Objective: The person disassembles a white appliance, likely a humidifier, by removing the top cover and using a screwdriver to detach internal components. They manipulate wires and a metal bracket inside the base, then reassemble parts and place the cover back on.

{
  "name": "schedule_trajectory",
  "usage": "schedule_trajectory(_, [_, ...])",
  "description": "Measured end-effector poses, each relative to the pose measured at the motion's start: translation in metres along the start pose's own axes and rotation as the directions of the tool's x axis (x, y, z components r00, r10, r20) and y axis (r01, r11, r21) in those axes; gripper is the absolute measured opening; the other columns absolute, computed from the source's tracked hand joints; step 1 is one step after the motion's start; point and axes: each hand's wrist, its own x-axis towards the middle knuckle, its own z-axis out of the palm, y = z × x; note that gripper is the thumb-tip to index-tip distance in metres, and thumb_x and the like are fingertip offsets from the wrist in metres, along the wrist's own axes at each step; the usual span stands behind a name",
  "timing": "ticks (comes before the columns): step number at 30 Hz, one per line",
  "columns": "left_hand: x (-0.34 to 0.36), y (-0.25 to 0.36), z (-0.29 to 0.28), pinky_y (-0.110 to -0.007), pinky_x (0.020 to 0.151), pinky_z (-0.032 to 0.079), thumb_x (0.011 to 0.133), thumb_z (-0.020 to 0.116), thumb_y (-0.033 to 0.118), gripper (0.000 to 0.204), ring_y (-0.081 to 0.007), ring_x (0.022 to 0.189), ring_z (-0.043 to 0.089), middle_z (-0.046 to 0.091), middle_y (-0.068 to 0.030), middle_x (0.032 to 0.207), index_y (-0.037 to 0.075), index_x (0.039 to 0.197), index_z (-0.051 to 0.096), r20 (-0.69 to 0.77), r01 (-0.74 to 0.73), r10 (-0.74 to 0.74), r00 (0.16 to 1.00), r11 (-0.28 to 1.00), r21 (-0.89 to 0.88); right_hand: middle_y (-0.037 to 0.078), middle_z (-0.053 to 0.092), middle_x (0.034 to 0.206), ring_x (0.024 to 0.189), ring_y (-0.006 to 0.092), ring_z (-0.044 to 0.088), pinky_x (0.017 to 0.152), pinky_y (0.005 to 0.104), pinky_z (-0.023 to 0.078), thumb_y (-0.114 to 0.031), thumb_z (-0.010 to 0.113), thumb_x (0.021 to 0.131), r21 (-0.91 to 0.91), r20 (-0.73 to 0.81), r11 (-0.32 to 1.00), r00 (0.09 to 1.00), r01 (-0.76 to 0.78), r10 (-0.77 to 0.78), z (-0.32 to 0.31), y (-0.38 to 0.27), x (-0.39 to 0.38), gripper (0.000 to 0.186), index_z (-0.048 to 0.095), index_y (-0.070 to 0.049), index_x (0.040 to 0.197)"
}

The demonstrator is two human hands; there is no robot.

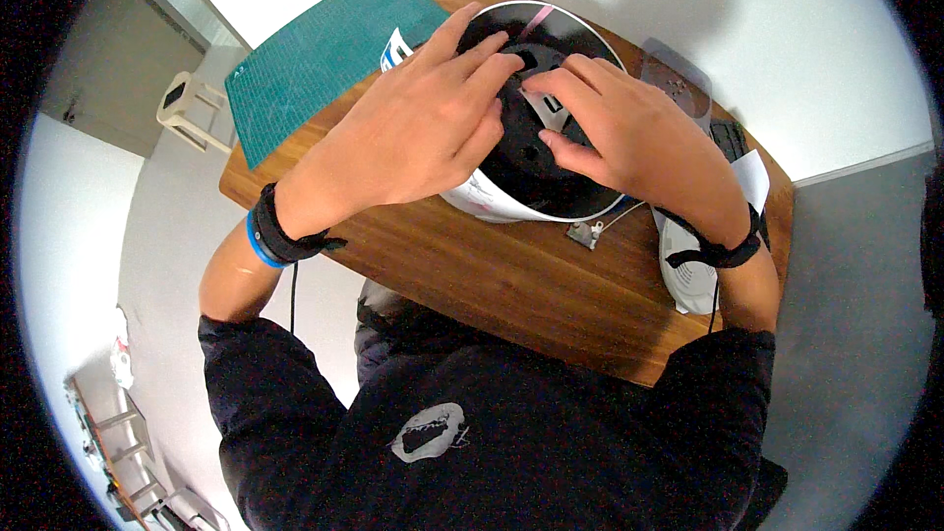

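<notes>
A round, white-walled housing (482, 199) with a black interior stands on the wooden table, its open side facing up. My left hand (413, 128) reaches over its left rim, fingers stretched out and apart. Its index fingertip touches or hovers just above the black inner part (511, 143); I cannot tell which. From the right, my right hand (629, 118) reaches in with thumb and index finger on either side of a small light-grey piece (547, 110) with a dark slot. Whether that piece is loose or fixed inside is unclear. A pinkish strip (537, 18) crosses the far inner wall.
A green cutting mat (315, 69) covers the table's (511, 275) far left. To the right are a small metal part with a thin cable (586, 234), a white vented device (686, 265), a transparent plastic sheet (678, 74) and a black object (728, 138). A stool (192, 108) stands on the floor leftward.
</notes>
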Motion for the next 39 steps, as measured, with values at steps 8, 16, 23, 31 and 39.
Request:
schedule_trajectory(8, [0.002,0.003,-0.001,-0.059,0.123,0.042,0.098,0.060,0.008,0.048,-0.0564,0.154,0.037,0.058,-0.0310,0.149,-0.006,0.144,0.055,0.015,-0.019,0.018,1.000,1.000,0.017,0.015,0.062,0.110,0.106,0.0359,0.067,0.090,0.0444,0.061,-0.017,0.074,0.090,-0.109,0.056,0.994,0.998,-0.020,0.026,0.001,-0.011,-0.009,0.035,0.061,-0.005,0.120])
schedule_trajectory(16, [0.000,0.003,-0.002,-0.059,0.124,0.041,0.096,0.061,0.007,0.049,-0.0574,0.153,0.037,0.058,-0.0313,0.149,-0.007,0.142,0.055,0.052,-0.012,0.009,0.999,0.999,0.048,0.014,0.061,0.121,0.116,0.0338,0.066,0.096,0.0426,0.061,-0.013,0.080,0.086,-0.131,0.028,0.985,0.994,0.108,-0.106,0.008,-0.005,-0.027,0.054,0.057,-0.008,0.135])
schedule_trajectory(23, [0.001,-0.002,-0.004,-0.059,0.126,0.040,0.093,0.060,0.006,0.050,-0.0566,0.154,0.035,0.057,-0.0313,0.151,-0.006,0.141,0.055,0.060,-0.019,0.017,0.998,0.999,0.037,0.014,0.053,0.153,0.136,0.0297,0.061,0.108,0.0402,0.058,-0.016,0.088,0.090,0.501,-0.075,0.860,0.986,-0.091,0.148,0.011,0.022,-0.037,0.077,0.043,-0.005,0.152])
schedule_trajectory(31, [-0.002,-0.002,-0.004,-0.058,0.126,0.040,0.093,0.057,0.006,0.049,-0.0566,0.155,0.035,0.056,-0.0313,0.152,-0.006,0.141,0.055,0.076,0.026,-0.031,0.997,0.998,0.064,0.012,0.065,0.141,0.133,0.0311,0.063,0.110,0.0415,0.054,-0.016,0.085,0.092,0.313,-0.092,0.936,0.976,-0.162,0.200,0.008,0.038,-0.032,0.066,0.052,-0.010,0.149])
schedule_trajectory(39, [0.004,0.001,-0.005,-0.060,0.126,0.040,0.092,0.058,0.006,0.051,-0.0590,0.153,0.036,0.058,-0.0327,0.149,-0.007,0.141,0.056,0.042,-0.013,0.011,0.999,0.999,0.053,0.009,0.070,0.127,0.123,0.0357,0.065,0.106,0.0459,0.054,-0.024,0.085,0.087,0.242,-0.062,0.970,0.998,0.020,-0.005,0.009,0.033,-0.014,0.063,0.062,-0.016,0.145])
